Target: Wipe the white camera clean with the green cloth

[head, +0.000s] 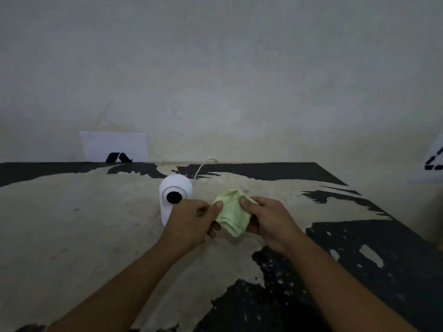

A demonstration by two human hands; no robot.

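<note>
At the centre of the frame, both hands hold a crumpled green cloth [232, 212] just above a worn table [91, 226] whose black coating has peeled away over much of its top, leaving pale patches. The left hand [191, 221] pinches the cloth's left edge between thumb and curled fingers, the thumb pressed flat on the fabric; the right hand [268, 221] grips the right side, its thumb on top of the cloth and its fingers curled beneath, mostly hidden by the fabric. The two bare forearms rise from the bottom corners of the frame and meet at the cloth. Just left of centre, the white camera [174, 195] stands upright on the table, its round black lens facing the viewer, and its lower right part is covered by the left hand. Whether that hand touches the camera cannot be told. The cloth sits just right of the camera and is apart from it. A thin white cable [203, 166] curves up behind the camera toward the table's far edge. At the left of the frame a white paper [112, 144] with a black mark leans against the grey wall [215, 68], and another white sheet [431, 161] with black marks shows at the right edge
</note>
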